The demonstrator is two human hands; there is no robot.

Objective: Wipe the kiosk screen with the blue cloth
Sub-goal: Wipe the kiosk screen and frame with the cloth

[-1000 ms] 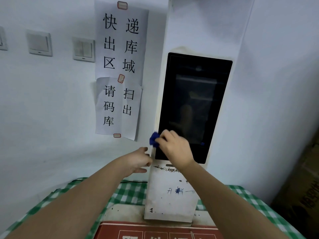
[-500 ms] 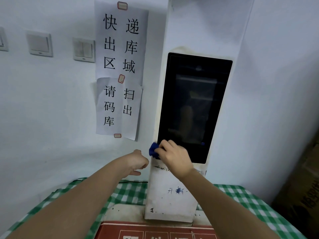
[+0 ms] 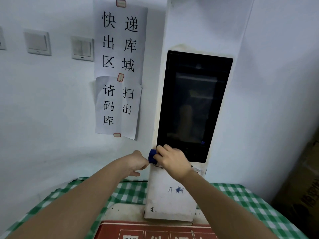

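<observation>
- My right hand (image 3: pixel 172 161) sits at the bottom-left corner of the kiosk screen (image 3: pixel 193 107), fingers curled over and pinching the blue cloth (image 3: pixel 152 156) against the edge there.
- Cloth is bunched small; only a dark blue wad shows, sticking out left of the hand, right at the screen's lower-left corner where the black glass meets the white kiosk body (image 3: pixel 170 195).
- My left hand (image 3: pixel 137 163) is just beside the cloth on its left, at the kiosk's side edge. Fingers curled in loosely; thumb or a finger pokes out underneath. Can't tell if the fingertips actually touch the cloth or the kiosk.
- Both forearms reach up from the bottom of the view, w/ the kiosk's lower panel between them.
- Screen is dark, off or blank, w/ dim reflections. Small round lens near the top centre.
- Kiosk body is scuffed white, blue scribble marks low on the front, stands upright on a base on the tabletop (image 3: pixel 245 200), which wears a green-and-white checked cover.
- Red-brown box (image 3: pixel 155 230) w/ white lettering at the near edge, in front of the kiosk base.
- Wall left of the kiosk: two paper signs (image 3: pixel 119 69) w/ big black characters, taped one over the other.
- Further left: wall switches (image 3: pixel 82 48).
- Cardboard box (image 3: pixel 303 187) far right, part in view.
</observation>
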